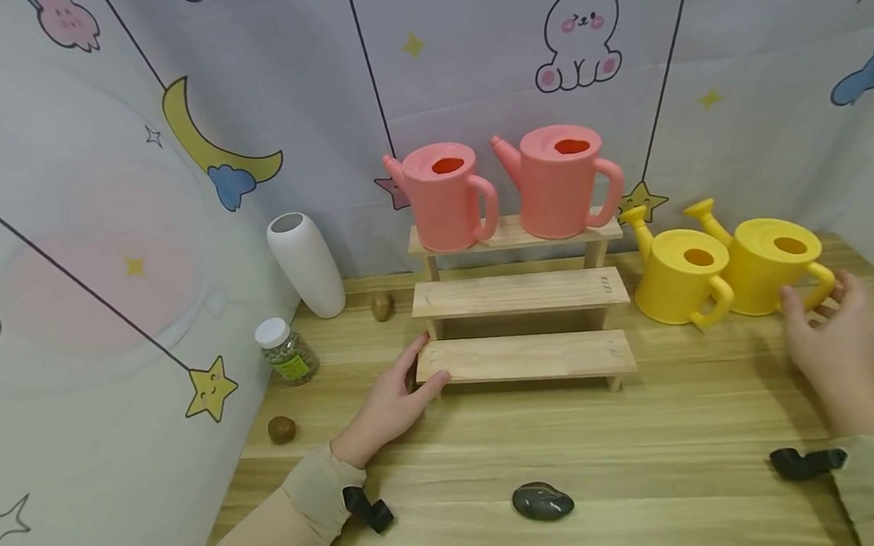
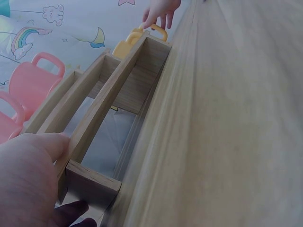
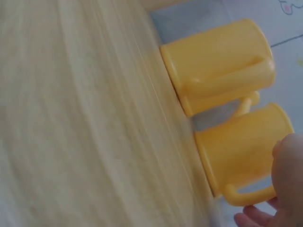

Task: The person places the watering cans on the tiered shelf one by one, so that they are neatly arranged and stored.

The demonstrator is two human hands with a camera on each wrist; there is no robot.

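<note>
A three-step wooden shelf (image 1: 521, 293) stands on the table, with two pink watering cans (image 1: 444, 210) on its top step. At the shelf's lower left end, my left hand (image 1: 388, 405) grips the bottom step, its thumb at the front; the left wrist view shows the other fingers partly below the board. Two yellow watering cans stand on the table right of the shelf. My right hand (image 1: 839, 336) holds the handle of the farther-right yellow watering can (image 1: 767, 265). The other yellow watering can (image 1: 678, 279) is beside it. Part of the right fingers is hidden behind the handle.
At the left stand a white vase (image 1: 309, 268) and a jar with a white lid (image 1: 289, 355). Small brown stones (image 1: 282, 429) lie near them. A dark polished stone (image 1: 543, 501) is at the front. Printed cloth (image 1: 470, 79) hangs behind the table.
</note>
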